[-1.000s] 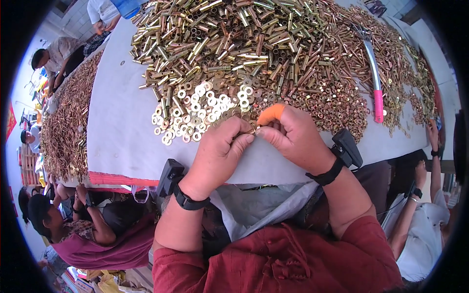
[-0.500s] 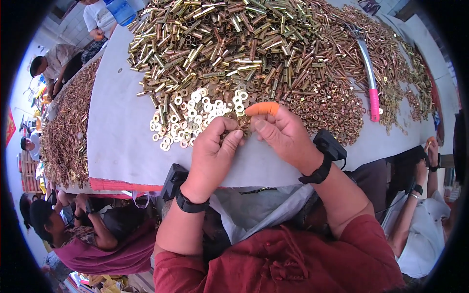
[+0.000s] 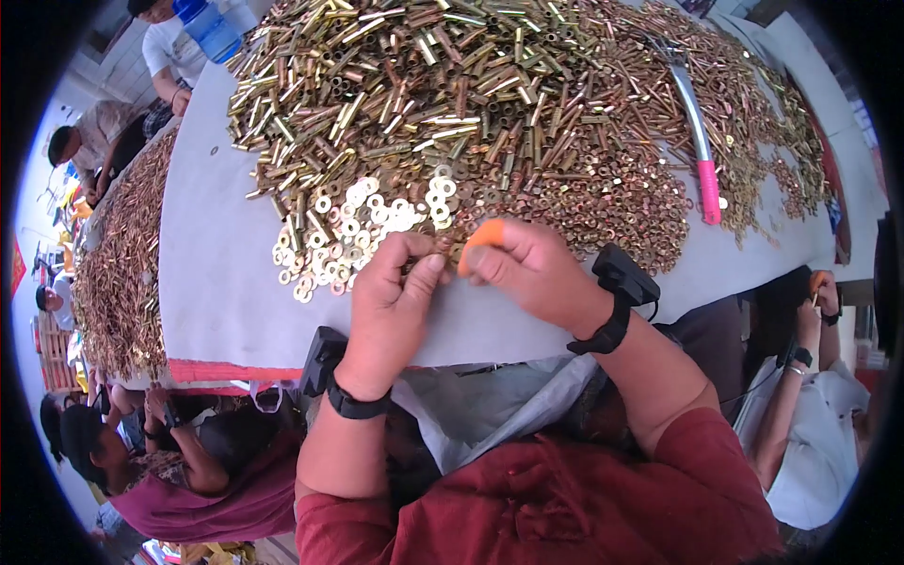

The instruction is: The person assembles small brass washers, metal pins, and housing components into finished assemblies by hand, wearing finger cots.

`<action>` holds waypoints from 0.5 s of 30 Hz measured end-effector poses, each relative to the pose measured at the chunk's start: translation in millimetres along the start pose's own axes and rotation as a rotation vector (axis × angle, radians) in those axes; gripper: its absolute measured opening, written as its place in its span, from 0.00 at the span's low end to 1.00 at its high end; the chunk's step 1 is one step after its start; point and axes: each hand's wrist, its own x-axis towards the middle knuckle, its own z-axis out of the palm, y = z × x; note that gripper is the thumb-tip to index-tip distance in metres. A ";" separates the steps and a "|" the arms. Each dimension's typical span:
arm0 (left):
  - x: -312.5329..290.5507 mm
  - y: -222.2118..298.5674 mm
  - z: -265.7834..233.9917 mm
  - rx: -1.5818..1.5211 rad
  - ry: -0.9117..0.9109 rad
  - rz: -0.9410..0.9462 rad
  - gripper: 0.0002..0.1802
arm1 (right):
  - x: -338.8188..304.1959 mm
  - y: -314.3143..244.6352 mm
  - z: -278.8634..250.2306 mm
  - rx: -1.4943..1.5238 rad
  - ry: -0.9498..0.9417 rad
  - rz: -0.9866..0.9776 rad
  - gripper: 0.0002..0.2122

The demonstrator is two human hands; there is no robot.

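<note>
My left hand (image 3: 391,297) is closed in a pinch above the near edge of the metal parts. A small coppery piece shows at its fingertips, too small to name. Close beside it, my right hand (image 3: 537,282) has an orange finger cover (image 3: 486,235) on the bent index finger, pressed toward the thumb. What lies between those two is hidden. Shiny flat washers (image 3: 358,226) are spread just beyond my left hand. Small nuts (image 3: 621,221) lie beyond my right hand, and a large heap of brass-coloured metal tubes (image 3: 424,94) rises behind.
A metal tool with a pink handle (image 3: 708,193) lies at the right of the grey-white tabletop (image 3: 217,292). Below the table edge hangs a pale sheet (image 3: 490,414). Co-workers sit at left and right; another heap of tubes (image 3: 122,273) covers the left table.
My right index finger, stretched out before, has bent down toward the thumb. My hands have drawn slightly apart. The whole view has shifted a little.
</note>
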 end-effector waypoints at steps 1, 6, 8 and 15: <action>-0.6 0.4 -1.1 -0.045 0.006 -0.034 0.01 | -0.9 -1.2 -5.5 -0.150 -0.076 0.024 0.11; -11.7 13.5 -4.4 0.216 -0.412 0.084 0.19 | 8.1 -23.4 -47.6 -0.725 0.262 -0.202 0.07; -9.6 15.1 -2.5 0.139 -0.306 -0.004 0.21 | 9.1 -19.7 -56.7 -1.188 0.360 -0.390 0.12; -1.6 10.5 2.9 -0.473 -0.077 -0.201 0.26 | 21.7 -9.8 -49.6 -1.317 0.362 -0.403 0.14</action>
